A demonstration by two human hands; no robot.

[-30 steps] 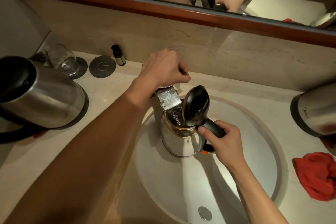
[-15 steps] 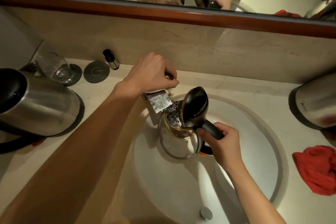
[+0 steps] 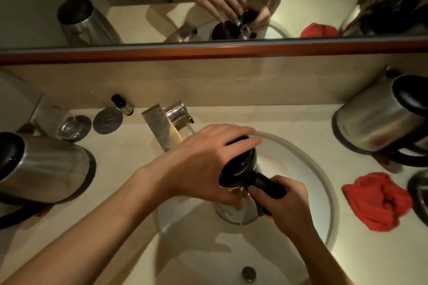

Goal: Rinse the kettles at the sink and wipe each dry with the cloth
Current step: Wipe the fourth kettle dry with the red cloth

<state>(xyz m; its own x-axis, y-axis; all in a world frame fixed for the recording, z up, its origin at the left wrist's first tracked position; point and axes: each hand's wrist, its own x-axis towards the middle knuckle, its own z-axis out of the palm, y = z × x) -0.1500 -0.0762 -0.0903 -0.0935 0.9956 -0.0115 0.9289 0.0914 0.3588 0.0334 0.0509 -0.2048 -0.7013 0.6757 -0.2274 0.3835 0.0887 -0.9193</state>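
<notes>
A steel kettle [image 3: 234,215] stands in the white sink [image 3: 325,183] below the faucet [image 3: 162,129]. My left hand [image 3: 201,166] lies over its black lid [image 3: 238,164], fingers stretched across the top and thumb down by the steel body. My right hand [image 3: 284,206] grips the black handle [image 3: 266,185]. No water runs from the faucet. A crumpled red cloth [image 3: 379,201] lies on the counter right of the sink. One steel kettle [image 3: 44,169] stands at the left and another kettle [image 3: 379,122] at the right.
A glass [image 3: 67,126] on a coaster, a dark round coaster [image 3: 107,120] and a small bottle [image 3: 122,105] sit at the back left. Part of a further kettle [image 3: 419,192] shows at the right edge. A mirror runs along the wall. The drain [image 3: 249,273] is near the front.
My left hand has left the faucet lever and come down onto the kettle's lid, which was open and is now folded down. The water has stopped. The view has tilted upward.
</notes>
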